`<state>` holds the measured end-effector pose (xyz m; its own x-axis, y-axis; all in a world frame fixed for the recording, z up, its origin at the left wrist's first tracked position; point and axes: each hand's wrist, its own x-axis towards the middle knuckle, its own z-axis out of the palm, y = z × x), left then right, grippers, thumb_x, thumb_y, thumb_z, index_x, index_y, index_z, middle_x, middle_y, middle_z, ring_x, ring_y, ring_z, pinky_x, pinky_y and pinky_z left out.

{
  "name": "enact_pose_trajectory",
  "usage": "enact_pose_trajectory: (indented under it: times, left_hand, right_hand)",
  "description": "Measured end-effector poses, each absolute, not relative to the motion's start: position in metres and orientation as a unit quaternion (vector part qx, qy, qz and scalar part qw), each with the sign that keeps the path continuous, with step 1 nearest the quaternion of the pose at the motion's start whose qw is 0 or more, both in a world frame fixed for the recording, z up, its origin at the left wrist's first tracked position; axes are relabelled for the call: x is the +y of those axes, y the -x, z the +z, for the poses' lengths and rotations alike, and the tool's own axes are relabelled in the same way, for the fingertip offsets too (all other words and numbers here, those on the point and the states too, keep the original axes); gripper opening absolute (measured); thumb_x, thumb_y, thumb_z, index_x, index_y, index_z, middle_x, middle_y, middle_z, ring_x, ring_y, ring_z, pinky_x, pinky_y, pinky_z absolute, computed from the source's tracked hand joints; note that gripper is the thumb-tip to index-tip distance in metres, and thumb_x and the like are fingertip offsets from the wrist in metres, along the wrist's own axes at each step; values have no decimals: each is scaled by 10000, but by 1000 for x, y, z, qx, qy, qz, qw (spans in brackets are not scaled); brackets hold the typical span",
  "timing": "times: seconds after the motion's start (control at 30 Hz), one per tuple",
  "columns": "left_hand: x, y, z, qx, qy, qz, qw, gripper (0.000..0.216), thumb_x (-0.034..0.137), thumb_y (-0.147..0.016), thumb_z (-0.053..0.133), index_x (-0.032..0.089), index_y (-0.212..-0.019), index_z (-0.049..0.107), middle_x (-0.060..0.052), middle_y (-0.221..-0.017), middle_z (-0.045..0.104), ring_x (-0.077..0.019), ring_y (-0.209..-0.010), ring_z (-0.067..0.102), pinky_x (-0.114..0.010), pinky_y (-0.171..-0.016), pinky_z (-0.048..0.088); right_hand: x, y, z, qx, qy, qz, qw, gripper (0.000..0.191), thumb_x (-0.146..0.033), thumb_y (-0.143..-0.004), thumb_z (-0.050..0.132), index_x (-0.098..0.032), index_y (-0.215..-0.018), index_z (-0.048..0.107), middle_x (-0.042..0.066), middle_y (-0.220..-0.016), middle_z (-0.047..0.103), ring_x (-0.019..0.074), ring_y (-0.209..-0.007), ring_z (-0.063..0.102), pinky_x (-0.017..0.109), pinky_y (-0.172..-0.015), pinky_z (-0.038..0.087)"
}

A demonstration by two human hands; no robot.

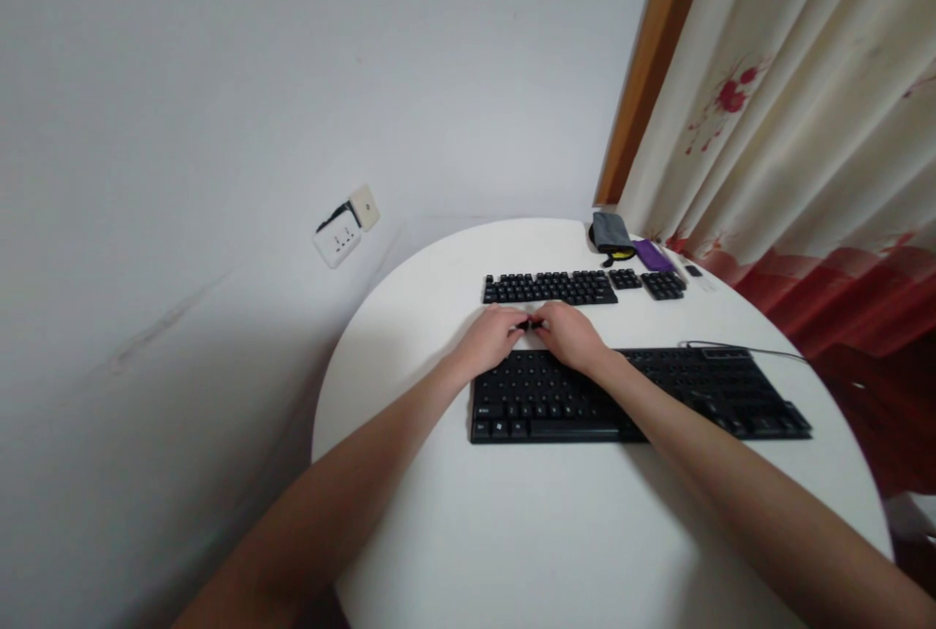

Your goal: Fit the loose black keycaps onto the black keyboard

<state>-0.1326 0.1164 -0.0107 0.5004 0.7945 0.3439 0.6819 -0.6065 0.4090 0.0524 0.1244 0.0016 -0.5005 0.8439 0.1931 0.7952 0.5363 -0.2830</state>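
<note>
A black keyboard (pixel 658 395) lies on the round white table (pixel 526 531), its cable running off to the right. Beyond it, loose black keycaps (pixel 550 288) are laid out in keyboard-like rows, with two smaller groups of keycaps (pixel 662 284) to the right. My left hand (pixel 488 336) and my right hand (pixel 571 334) meet above the keyboard's top edge, fingers curled. Both pinch a small black object (pixel 531 324) between them, likely a keycap. Their fingertips are partly hidden.
A grey pouch (pixel 610 233), a purple object (pixel 652 255) and small items lie at the table's far right edge. A cream and red curtain (pixel 804 141) hangs on the right. A wall socket (pixel 337 241) sits on the white wall at left.
</note>
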Motion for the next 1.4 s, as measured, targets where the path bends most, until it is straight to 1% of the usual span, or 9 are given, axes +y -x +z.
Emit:
enact_pose_trajectory:
  times: [0.17, 0.33, 0.43, 0.53, 0.73, 0.87, 1.07, 1.23, 1.4]
  left_hand:
    - [116, 132, -12, 446, -837, 282, 142, 190, 126, -839, 644, 202, -979, 748, -44, -988, 730, -189, -916, 662, -332, -874, 508]
    - [116, 133, -16, 476, -815, 294, 150, 256, 102, -808, 657, 167, -1044, 736, -61, -964, 722, -171, -817, 653, -311, -813, 524]
    - [114, 133, -16, 492, -797, 311, 162, 294, 93, -794, 656, 147, -1077, 717, -68, -965, 731, -160, -783, 651, -307, -792, 534]
    - [110, 130, -15, 503, -778, 328, 185, 322, 75, -780, 648, 148, -1089, 700, -49, -916, 734, -139, -746, 648, -285, -758, 547]
    - [91, 120, -4, 490, -771, 343, 219, 251, 116, -796, 645, 171, -1033, 704, -41, -948, 727, -134, -787, 664, -280, -782, 566]
    - [71, 109, 11, 481, -787, 327, 207, 185, 186, -819, 658, 203, -995, 715, -29, -929, 732, -150, -801, 668, -299, -793, 558]
    - [45, 88, 24, 464, -816, 292, 183, 176, 157, -806, 681, 236, -956, 726, -7, -927, 739, -170, -845, 663, -323, -831, 526]
    - [39, 81, 16, 421, -841, 275, 200, 171, 164, -836, 670, 246, -970, 739, -3, -1006, 747, -178, -937, 654, -333, -901, 506]
    - [44, 81, 10, 396, -850, 272, 215, 161, 168, -845, 665, 249, -946, 760, -19, -1018, 748, -181, -926, 660, -346, -893, 514]
  right_hand:
    - [121, -60, 4, -842, 499, 136, 154, 137, -165, -815, 644, -191, -930, 714, 50, -886, 724, 194, -837, 655, 265, -767, 455]
    - [107, -80, 11, -810, 521, 150, 222, 95, -182, -806, 661, -190, -896, 691, 31, -793, 700, 174, -726, 630, 266, -711, 449]
    - [92, -101, 15, -795, 523, 153, 266, 92, -209, -811, 661, -195, -901, 680, 19, -788, 688, 167, -698, 614, 279, -721, 458]
    - [78, -126, 17, -787, 525, 158, 281, 109, -248, -819, 658, -200, -913, 688, 20, -795, 682, 170, -688, 604, 293, -707, 462]
    - [72, -162, 18, -750, 555, 183, 309, 153, -322, -814, 670, -215, -915, 713, 15, -751, 673, 175, -653, 593, 310, -678, 463]
    - [73, -163, 20, -745, 554, 196, 316, 149, -320, -811, 671, -214, -909, 712, 16, -737, 675, 173, -648, 595, 305, -672, 469]
    - [67, -155, 21, -774, 528, 211, 279, 100, -240, -791, 693, -209, -885, 709, 13, -748, 684, 171, -668, 598, 286, -658, 453]
    - [65, -154, 20, -789, 519, 209, 254, 120, -215, -777, 711, -213, -897, 719, 15, -783, 694, 167, -685, 601, 279, -654, 452]
    - [65, -153, 18, -796, 514, 210, 240, 101, -215, -787, 702, -214, -886, 721, 21, -806, 701, 169, -712, 619, 280, -676, 466]
